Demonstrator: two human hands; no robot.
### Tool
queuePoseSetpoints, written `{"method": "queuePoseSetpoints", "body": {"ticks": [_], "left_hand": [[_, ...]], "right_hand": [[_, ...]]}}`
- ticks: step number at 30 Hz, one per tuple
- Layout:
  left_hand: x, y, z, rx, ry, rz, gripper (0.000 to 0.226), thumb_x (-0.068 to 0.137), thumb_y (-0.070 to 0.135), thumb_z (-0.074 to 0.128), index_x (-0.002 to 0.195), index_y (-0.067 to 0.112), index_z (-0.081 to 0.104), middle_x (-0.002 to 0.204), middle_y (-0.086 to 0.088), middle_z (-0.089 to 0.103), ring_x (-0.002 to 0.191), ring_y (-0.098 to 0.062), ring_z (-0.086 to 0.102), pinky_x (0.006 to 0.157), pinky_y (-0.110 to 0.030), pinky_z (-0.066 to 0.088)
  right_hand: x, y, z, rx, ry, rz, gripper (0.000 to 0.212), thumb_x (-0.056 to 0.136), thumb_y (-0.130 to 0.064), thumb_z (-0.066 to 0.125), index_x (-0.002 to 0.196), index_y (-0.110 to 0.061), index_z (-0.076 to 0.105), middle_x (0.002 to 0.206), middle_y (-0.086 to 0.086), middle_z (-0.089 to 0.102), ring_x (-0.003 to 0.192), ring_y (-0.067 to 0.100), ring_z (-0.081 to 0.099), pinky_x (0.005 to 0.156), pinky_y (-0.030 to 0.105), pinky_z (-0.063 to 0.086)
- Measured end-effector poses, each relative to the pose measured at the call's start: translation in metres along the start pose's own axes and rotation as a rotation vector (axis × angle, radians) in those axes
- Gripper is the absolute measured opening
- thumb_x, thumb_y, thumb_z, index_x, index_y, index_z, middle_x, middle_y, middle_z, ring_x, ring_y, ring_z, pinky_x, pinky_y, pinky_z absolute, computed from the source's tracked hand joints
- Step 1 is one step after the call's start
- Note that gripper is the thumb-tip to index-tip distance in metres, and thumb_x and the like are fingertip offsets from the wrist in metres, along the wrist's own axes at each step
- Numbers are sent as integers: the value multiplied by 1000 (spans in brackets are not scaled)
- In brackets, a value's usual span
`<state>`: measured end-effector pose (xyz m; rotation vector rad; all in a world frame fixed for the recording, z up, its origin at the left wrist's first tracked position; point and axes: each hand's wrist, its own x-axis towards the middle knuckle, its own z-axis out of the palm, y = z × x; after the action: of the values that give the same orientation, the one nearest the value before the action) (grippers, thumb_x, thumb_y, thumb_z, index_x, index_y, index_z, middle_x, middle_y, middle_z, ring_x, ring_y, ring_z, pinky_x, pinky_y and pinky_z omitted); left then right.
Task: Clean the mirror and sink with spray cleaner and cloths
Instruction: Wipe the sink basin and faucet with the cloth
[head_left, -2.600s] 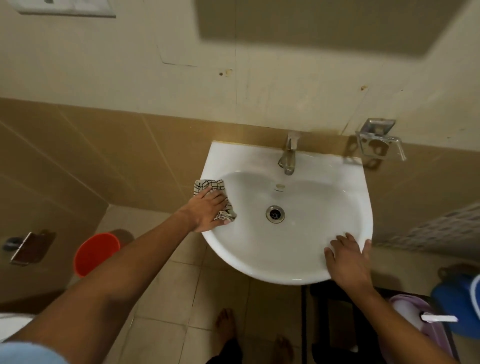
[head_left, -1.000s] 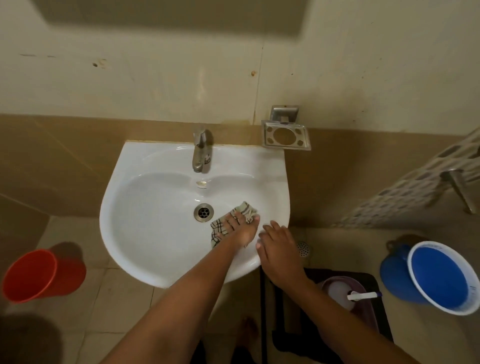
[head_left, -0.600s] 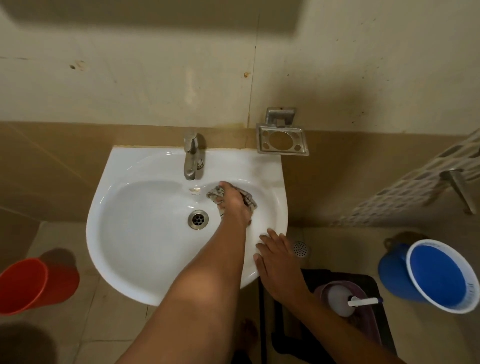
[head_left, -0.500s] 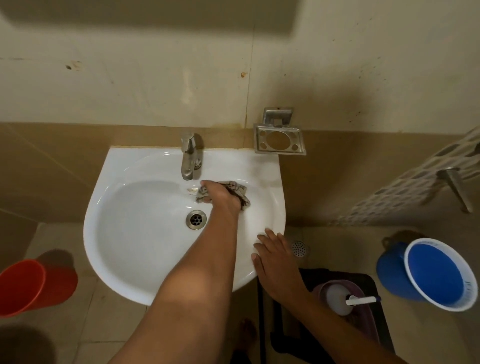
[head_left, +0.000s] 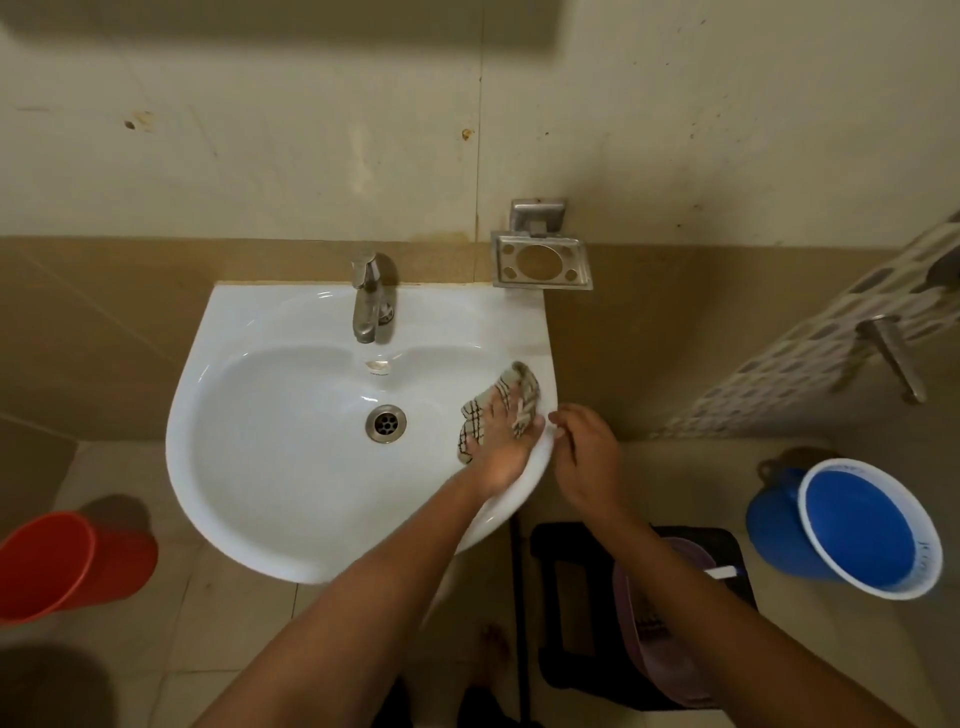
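Fingers (head_left: 493, 415) of my left hand (head_left: 501, 452) lie spread and flat over the checked cloth (head_left: 522, 395), pressing it down rather than gripping it, so the cloth sits pinned between palm and porcelain, right of centre in the frame. I judge the flat press is there to drag a wide patch of fabric along the curved wall instead of a bunched wad. The cloth rests on the right inner slope of the sink (head_left: 270, 467), running up toward the rim, with the drain (head_left: 385, 424) a little to its left and the tap (head_left: 370, 299) above that, near the back ledge.

My right hand (head_left: 589, 457) is just beside the left, fingers loosely curled and holding nothing, its fingertips at the outer right edge of the basin. That reads to me as bracing my body while I lean in.

For room: the bowl to the left of the cloth is bare and open, so strokes toward the drain or round the front curve have a free path. Upward, the tap and the metal soap holder (head_left: 543, 262) on the wall crowd the back right corner, so the cloth would have to be worked around them. Past the right rim the porcelain drops away to floor, and a slip there would carry the cloth off the edge. Lower right, a blue bucket (head_left: 862, 530) stands well apart; a red bucket (head_left: 67, 566) sits at lower left. Neither mirror nor spray cleaner shows.
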<state>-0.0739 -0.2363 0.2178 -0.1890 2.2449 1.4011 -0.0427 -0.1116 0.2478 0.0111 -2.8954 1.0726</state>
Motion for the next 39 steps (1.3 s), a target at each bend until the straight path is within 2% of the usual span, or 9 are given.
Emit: {"method": "queuePoseSetpoints", "body": {"ticks": [2, 6, 10, 13, 19, 27, 32, 36, 39], "left_hand": [[-18, -24, -9, 225, -109, 63, 75, 98, 63, 32, 155, 35, -7, 165, 6, -12, 151, -17, -8, 122, -53, -3], [-65, -57, -56, 415, -366, 41, 69, 98, 64, 29, 155, 39, 0, 165, 10, -11, 152, -17, -8, 122, -52, -2], [-103, -72, -111, 632, -452, -45, 67, 97, 64, 27, 155, 38, 8, 165, 9, -4, 152, -16, -3, 121, -45, -2], [-102, -102, -150, 851, -440, -109, 78, 86, 78, 18, 154, 42, 5, 165, 8, -7, 152, -19, -8, 119, -53, -7], [-77, -144, -212, 1127, -238, -227, 68, 96, 68, 16, 155, 41, -5, 164, 3, -19, 151, -23, -17, 115, -64, -14], [-16, -135, -173, 893, -113, -305, 70, 96, 67, 13, 154, 37, -14, 159, 2, -32, 147, -22, -29, 108, -65, -21], [6, -121, -126, 806, -207, -158, 70, 98, 63, 19, 152, 39, -19, 159, 1, -33, 147, -24, -29, 111, -65, -18], [5, -115, -103, 927, -256, 72, 72, 98, 61, 21, 150, 37, -23, 159, 0, -32, 147, -28, -27, 112, -65, -12], [13, -121, -125, 1087, -309, 216, 72, 99, 58, 25, 151, 38, -22, 159, 2, -32, 149, -27, -22, 114, -63, -9]], "right_hand": [[4, -3, 0, -52, -48, 0, 29, 98, -7, 45, 120, -7, 64, 131, 8, 59, 122, 22, 53, 100, 27, 40], [-6, -19, 14, -137, -150, -63, 30, 99, -13, 45, 124, -9, 62, 140, 4, 52, 130, 18, 45, 106, 28, 35], [-17, -33, 38, -217, -188, -183, 26, 95, -11, 52, 117, -8, 66, 131, 7, 59, 126, 22, 50, 116, 38, 28], [-22, -39, 50, -245, -229, -205, 27, 96, -14, 51, 118, -9, 66, 133, 6, 58, 129, 21, 48, 119, 40, 23], [-25, -47, 62, -275, -249, -174, 29, 96, -16, 52, 122, -9, 64, 136, 8, 56, 131, 22, 46, 119, 40, 22], [-27, -45, 67, -329, -219, -142, 26, 93, -13, 58, 117, -6, 66, 129, 11, 61, 125, 27, 52, 116, 38, 24], [-27, -45, 70, -340, -180, -133, 24, 89, -11, 63, 112, -6, 68, 125, 11, 64, 121, 30, 56, 112, 39, 30], [-26, -43, 73, -328, -156, -125, 24, 89, -10, 63, 112, -7, 68, 126, 11, 63, 124, 30, 54, 112, 38, 28], [-26, -40, 75, -328, -125, -127, 24, 87, -9, 65, 111, -8, 68, 125, 11, 64, 122, 30, 56, 111, 38, 29]]}}
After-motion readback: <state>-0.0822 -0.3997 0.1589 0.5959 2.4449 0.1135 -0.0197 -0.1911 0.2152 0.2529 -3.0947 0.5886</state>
